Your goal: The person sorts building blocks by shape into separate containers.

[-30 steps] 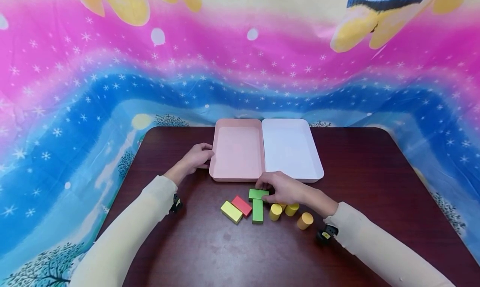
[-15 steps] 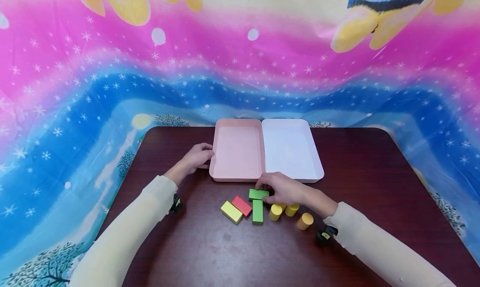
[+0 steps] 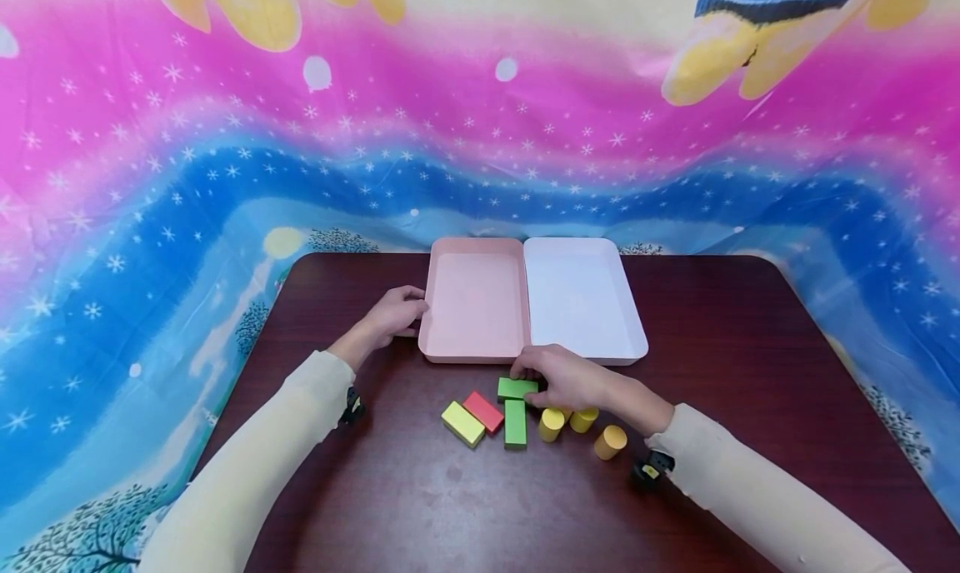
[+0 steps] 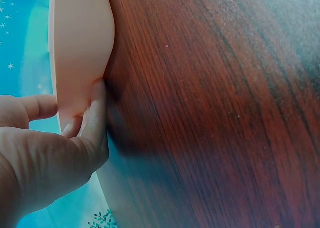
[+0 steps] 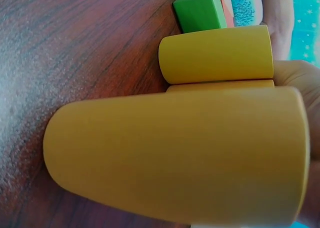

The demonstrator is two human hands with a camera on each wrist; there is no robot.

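In the head view my left hand (image 3: 393, 313) touches the left side of a shallow pink tray (image 3: 480, 356). The left wrist view shows its fingers nearly straight against the tray's outer wall (image 4: 82, 38). My right hand (image 3: 566, 377) pinches a green rectangular block (image 3: 516, 389), fingertips at its far edge and thumb at its near right corner. A second green block (image 3: 515, 425) lies end-on below it, forming a T. Left of these are a red block (image 3: 483, 412) and a yellow block (image 3: 463, 424). From the right wrist, a large yellow cylinder (image 5: 170, 153) hides most of the hand.
A white tray (image 3: 585, 298) stands against the pink one at the table's back. Yellow cylinders (image 3: 551, 424) stand upright under and beside the right wrist, with an orange-yellow one (image 3: 611, 442) nearest me. A printed cloth (image 3: 480, 140) hangs behind the dark wooden table (image 3: 420, 506).
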